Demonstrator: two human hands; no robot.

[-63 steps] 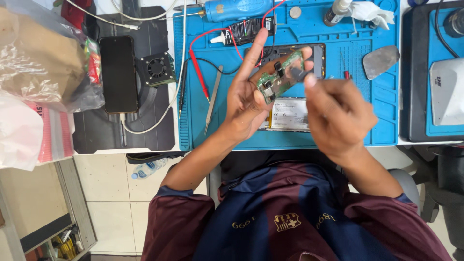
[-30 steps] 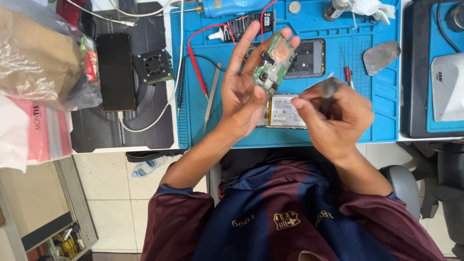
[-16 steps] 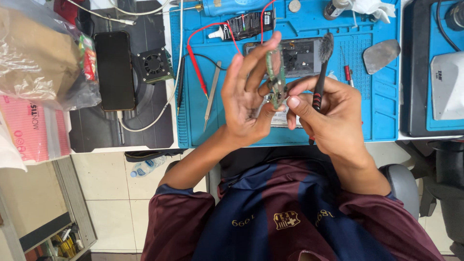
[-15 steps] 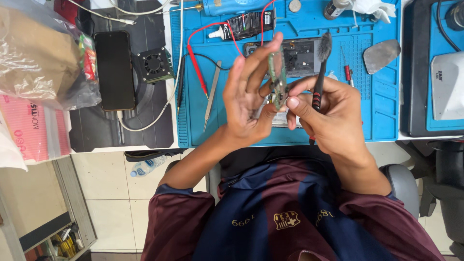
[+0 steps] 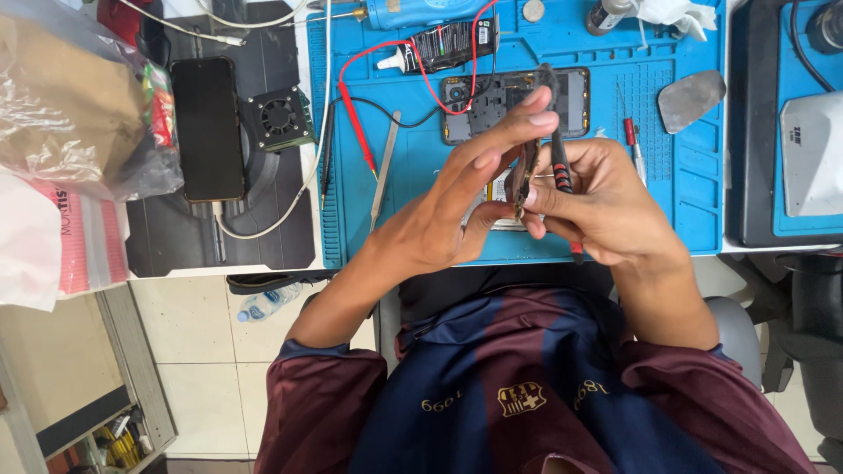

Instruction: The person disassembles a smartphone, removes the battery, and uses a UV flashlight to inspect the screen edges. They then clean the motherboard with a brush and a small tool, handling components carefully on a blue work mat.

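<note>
The small circuit board (image 5: 525, 175) you hold is turned edge-on to you, a thin dark sliver with a metallic glint, raised above the blue mat (image 5: 413, 211) on the table just in front of the opened phone (image 5: 492, 101). Your left hand (image 5: 457, 206) has its fingers (image 5: 518, 110) closed round the board from the left, thumb below and fingertips stretched over its top, while your right hand (image 5: 606, 202) touches it from the right, fingers pinched shut on a black-handled tool (image 5: 560, 162) standing beside it. Farther out, a black tube-like package (image 5: 452, 44) lies at the mat's top edge, a clear plastic bag (image 5: 79, 96) over something brown sits far left, and a pink-and-white packet (image 5: 75, 246) lies below it.
</note>
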